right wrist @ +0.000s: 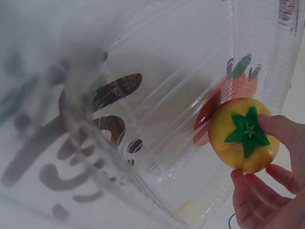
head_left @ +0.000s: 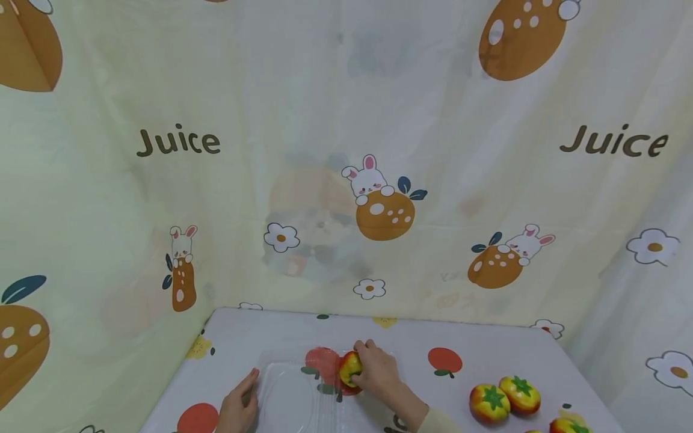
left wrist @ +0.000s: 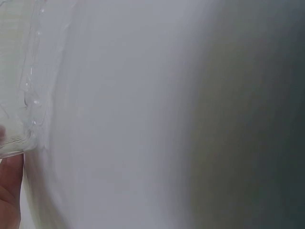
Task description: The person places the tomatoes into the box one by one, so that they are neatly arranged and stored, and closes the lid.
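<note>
A clear plastic hinged container (head_left: pixel 289 394) lies opened out on the table, with a lid half and a base half side by side. At its left edge my left hand (head_left: pixel 238 404) holds the rim, and a fingertip shows against the plastic in the left wrist view. My right hand (head_left: pixel 376 373) grips a yellow-and-red fruit (right wrist: pixel 244 143) with a green star-shaped top, thumb on the top and fingers round its side. In the head view this fruit is over the container's right half, near the far end. Part of it is hidden by the fingers.
To the right, two similar fruits (head_left: pixel 489 403) sit close together on the table, with more cut off at the lower frame edge. A printed cloth (head_left: pixel 428 331) covers the table, and printed curtains (head_left: pixel 325 120) stand at the back and both sides.
</note>
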Demonstrator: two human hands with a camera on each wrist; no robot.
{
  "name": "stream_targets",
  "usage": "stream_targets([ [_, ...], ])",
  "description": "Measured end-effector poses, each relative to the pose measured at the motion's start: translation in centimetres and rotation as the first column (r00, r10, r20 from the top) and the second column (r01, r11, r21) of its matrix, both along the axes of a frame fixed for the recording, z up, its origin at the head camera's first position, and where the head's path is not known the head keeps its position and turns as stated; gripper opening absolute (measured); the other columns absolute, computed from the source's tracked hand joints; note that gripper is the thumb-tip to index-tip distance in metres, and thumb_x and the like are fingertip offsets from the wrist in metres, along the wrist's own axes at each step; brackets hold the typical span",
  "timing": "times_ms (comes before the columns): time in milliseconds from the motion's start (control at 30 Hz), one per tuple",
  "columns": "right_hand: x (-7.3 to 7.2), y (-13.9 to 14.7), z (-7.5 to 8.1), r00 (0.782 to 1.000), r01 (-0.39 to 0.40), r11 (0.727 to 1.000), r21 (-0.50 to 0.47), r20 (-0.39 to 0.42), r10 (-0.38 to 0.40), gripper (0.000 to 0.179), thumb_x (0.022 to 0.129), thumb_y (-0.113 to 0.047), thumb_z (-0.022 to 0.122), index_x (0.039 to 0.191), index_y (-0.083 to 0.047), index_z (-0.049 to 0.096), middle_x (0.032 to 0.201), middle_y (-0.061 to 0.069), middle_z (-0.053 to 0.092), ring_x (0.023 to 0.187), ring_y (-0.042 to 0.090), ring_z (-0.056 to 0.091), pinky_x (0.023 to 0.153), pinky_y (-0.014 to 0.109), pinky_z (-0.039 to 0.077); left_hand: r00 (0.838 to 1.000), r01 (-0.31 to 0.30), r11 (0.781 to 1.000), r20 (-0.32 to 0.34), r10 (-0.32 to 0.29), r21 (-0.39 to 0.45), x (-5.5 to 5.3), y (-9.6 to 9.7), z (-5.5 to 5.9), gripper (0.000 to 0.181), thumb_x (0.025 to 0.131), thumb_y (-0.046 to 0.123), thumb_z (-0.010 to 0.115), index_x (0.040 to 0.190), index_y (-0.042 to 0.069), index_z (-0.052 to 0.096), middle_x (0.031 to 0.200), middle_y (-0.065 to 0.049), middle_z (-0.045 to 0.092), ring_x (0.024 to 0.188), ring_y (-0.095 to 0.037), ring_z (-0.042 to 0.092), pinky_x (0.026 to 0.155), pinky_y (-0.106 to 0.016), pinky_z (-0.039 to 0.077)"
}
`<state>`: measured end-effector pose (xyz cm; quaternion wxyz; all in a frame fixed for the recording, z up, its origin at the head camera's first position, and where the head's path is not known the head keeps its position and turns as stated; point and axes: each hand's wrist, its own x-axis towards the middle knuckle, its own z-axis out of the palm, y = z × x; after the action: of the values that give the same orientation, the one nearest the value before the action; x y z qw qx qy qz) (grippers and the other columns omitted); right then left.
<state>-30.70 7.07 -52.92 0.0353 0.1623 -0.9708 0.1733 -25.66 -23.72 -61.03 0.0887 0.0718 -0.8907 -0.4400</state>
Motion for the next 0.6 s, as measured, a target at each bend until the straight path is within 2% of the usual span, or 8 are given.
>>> stream_targets([
  [400, -0.42, 0.06, -0.45, 0.995, 0.071, 0.997, -0.004, 0.075, -0.07, 0.054, 0.068, -0.031, 0.089, 0.109, -0.01, 0.059, 0.088, 0.006, 0.055, 0.074, 0.021, 0.054, 0.07, 0.043, 0.056, 1.0, 0.018, 1.0, -0.011, -0.018, -0.01, 0.2, 0.04, 0.29, 0.052, 0.086, -0.007, 0.059, 0.137, -0.006, 0.052, 0.143, -0.022, 0.049, 0.127, -0.04, 0.052, 0.1, -0.051, 0.047],
  [600, -0.29, 0.03, -0.49, 0.994, 0.077, 0.995, -0.065, 0.083, -0.072, 0.043, 0.074, -0.034, 0.082, 0.101, -0.01, 0.059, 0.083, 0.004, 0.053, 0.069, 0.018, 0.05, 0.061, 0.036, 0.051, 1.0, 0.011, 1.0, 0.003, -0.011, -0.005, 0.24, -0.04, 0.37, 0.053, 0.086, -0.007, 0.058, 0.138, -0.005, 0.051, 0.144, -0.021, 0.048, 0.129, -0.04, 0.05, 0.101, -0.051, 0.046],
])
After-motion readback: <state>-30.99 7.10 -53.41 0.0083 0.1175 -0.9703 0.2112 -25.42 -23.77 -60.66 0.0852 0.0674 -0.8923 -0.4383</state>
